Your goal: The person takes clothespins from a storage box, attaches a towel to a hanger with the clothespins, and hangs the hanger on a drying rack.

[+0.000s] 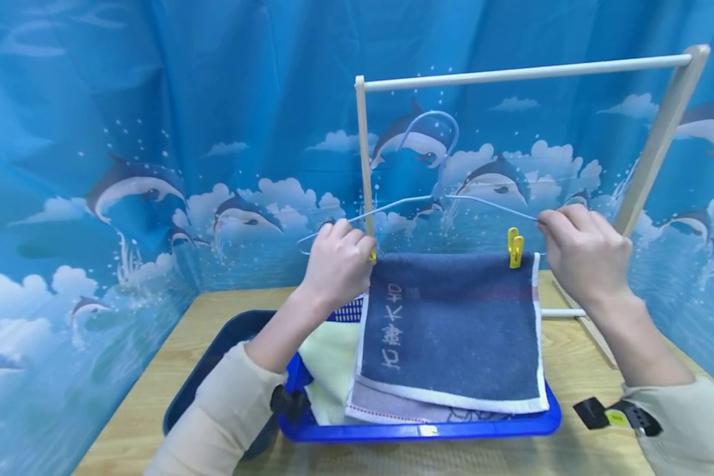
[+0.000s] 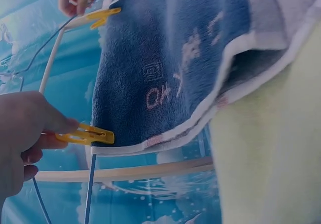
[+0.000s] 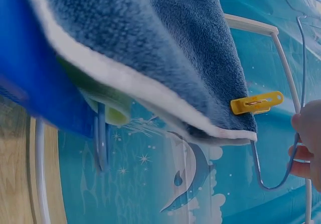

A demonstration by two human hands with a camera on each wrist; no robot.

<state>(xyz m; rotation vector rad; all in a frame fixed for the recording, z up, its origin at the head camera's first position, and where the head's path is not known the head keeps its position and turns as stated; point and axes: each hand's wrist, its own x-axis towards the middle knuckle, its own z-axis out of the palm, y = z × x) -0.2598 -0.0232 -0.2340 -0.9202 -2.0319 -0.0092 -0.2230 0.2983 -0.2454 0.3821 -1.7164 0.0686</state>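
The head camera looks forward and down across the table. Both wrist cameras look in close, turned sideways, sharing the towel and curtain.

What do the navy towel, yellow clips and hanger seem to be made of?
Navy towel: probably cotton terry, matte, with fuzzy pile showing up close.
Yellow clips: likely plastic, smooth, with uniform colour and a moulded shape.
Hanger: thin, smooth, pale blue, bent rod; perhaps coated wire, though its core is hidden.

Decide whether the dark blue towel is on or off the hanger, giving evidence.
On: the dark blue towel hangs draped over the hanger, with a yellow clip near each top corner.
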